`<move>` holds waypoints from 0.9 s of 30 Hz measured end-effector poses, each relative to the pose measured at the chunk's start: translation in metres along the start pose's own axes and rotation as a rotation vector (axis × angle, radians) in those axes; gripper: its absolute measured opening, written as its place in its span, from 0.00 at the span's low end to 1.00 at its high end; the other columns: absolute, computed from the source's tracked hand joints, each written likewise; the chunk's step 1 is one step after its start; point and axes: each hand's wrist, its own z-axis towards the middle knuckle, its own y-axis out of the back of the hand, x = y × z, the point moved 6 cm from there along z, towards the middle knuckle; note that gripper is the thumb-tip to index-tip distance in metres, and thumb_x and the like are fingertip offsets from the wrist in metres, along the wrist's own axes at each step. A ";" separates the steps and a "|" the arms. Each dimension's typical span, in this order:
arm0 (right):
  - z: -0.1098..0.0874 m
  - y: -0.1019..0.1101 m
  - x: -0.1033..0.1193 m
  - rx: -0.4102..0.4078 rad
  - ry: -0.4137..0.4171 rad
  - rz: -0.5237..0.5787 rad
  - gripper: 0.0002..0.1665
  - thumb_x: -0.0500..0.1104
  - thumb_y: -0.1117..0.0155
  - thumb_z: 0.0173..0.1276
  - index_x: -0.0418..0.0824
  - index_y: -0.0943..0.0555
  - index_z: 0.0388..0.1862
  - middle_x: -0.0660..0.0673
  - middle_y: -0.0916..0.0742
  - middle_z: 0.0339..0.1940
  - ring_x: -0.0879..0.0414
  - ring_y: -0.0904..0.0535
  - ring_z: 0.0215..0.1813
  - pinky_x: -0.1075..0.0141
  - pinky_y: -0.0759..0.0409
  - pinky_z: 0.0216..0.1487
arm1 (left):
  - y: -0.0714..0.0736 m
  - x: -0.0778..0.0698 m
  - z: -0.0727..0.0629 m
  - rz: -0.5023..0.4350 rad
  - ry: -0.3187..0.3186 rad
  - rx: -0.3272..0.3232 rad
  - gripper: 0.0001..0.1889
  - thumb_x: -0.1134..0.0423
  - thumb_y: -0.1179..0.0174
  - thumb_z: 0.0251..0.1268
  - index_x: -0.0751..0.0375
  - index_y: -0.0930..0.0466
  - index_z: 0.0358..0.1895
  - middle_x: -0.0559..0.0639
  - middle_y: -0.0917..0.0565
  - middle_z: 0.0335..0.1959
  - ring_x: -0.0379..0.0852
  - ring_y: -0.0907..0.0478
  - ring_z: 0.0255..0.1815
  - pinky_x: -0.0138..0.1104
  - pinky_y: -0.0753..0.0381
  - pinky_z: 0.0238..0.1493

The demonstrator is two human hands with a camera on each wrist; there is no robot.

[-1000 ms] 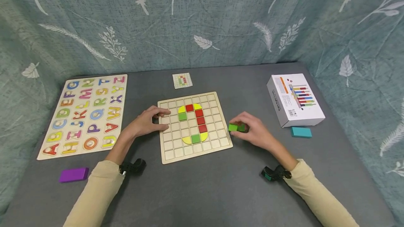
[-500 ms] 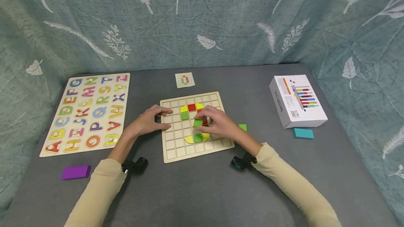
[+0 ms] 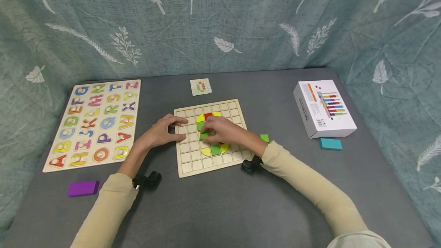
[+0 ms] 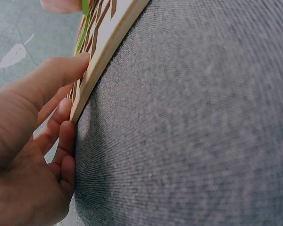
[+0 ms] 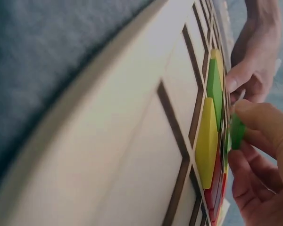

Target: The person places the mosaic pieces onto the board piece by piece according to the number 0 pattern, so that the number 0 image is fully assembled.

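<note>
A wooden grid board (image 3: 187, 167) lies in the middle of the table, with red, green and yellow tiles set in its squares. My left hand (image 3: 159, 131) rests at its left edge; in the left wrist view the thumb touches the board's face while curled fingers meet its edge. Over the pattern's left side, my right hand (image 3: 224, 129) pinches a green square tile (image 5: 237, 132) between thumb and fingers, just below a placed green tile (image 3: 200, 125). That hand hides the red tiles on the right. Another green tile (image 3: 264, 137) lies right of the board.
Behind the board lies a small pattern card (image 3: 201, 87). At left are an alphabet puzzle board (image 3: 77, 121) and a purple block (image 3: 83, 188). A white box (image 3: 325, 108) and a teal block (image 3: 330, 144) stand at right. A patterned curtain (image 3: 220, 22) hangs behind the table.
My right hand has taken a green tile from beside the board and carried it left over the pattern, leaving one green tile behind. My left hand has stayed at the board's edge.
</note>
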 end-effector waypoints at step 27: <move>0.005 0.001 0.010 -0.031 0.049 -0.124 0.10 0.43 0.35 0.68 0.40 0.13 0.42 0.45 0.16 0.43 0.55 0.22 0.44 0.65 0.24 0.50 | 0.000 0.002 0.000 0.017 0.009 -0.004 0.28 0.60 0.34 0.62 0.61 0.28 0.65 0.59 0.28 0.52 0.53 0.33 0.51 0.42 0.34 0.50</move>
